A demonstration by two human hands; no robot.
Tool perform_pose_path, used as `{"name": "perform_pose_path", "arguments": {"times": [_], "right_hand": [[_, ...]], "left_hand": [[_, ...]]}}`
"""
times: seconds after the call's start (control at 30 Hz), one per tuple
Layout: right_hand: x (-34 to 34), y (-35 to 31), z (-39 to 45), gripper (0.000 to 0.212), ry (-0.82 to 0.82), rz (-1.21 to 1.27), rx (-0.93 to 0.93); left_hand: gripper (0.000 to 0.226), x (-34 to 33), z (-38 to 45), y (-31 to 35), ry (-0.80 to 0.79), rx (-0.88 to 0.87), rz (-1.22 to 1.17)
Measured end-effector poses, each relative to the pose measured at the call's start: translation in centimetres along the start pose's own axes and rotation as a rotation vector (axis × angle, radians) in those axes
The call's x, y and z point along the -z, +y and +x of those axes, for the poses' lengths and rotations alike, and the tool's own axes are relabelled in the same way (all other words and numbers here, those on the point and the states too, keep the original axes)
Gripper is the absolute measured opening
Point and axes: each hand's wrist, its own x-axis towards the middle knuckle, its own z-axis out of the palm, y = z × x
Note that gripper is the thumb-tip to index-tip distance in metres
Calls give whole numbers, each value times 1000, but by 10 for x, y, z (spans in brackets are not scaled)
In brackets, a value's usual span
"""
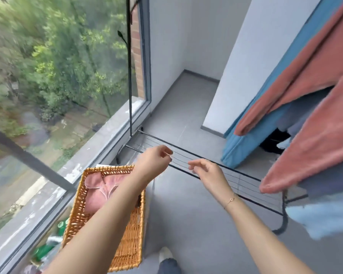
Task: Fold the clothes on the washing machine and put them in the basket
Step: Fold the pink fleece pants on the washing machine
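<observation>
Reaching forward, your two hands hang in the air above the grey floor [186, 224], forearms bare. Left hand [156, 157]: wrist bent, fingers curled inward, thumb meeting the fingertips; whether anything is pinched there, you cannot tell. Right hand [204, 170]: fingers loosely curled, thumb near the index tip, nothing visible in it; one thin bracelet [230, 200] on that wrist. One wicker basket [125, 240] sits under your left forearm, beside the window [48, 76], with one pink cloth [99, 186] lying inside. One drying rack [216, 171] stands beyond the hands; salmon towel [315, 135] and blue cloth [244, 143] hang at right. Washing machine: out of view.
</observation>
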Motion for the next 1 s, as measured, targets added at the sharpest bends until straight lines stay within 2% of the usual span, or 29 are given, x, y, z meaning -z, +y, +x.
{"name": "perform_pose_path", "arguments": {"times": [0.2, 0.37, 0.5, 0.63, 0.77, 0.9, 1.0], "right_hand": [[107, -14, -37, 33, 229, 19, 12], [197, -23, -48, 29, 371, 34, 118], [278, -30, -46, 34, 483, 31, 213], [386, -33, -36, 29, 606, 32, 282], [470, -44, -34, 28, 661, 3, 365], [544, -66, -32, 30, 716, -32, 499], [586, -86, -25, 30, 788, 57, 574]], "left_hand": [[24, -27, -1, 92, -49, -172, -155], [21, -50, 5, 178, -96, -300, -145], [21, -69, 17, 256, -73, -409, -91], [23, -101, 36, 362, -60, -502, -77], [27, -130, 46, 457, -22, -603, -68], [31, -146, 44, 531, 10, -714, -165], [30, -151, 48, 578, 83, -788, -257]]}}
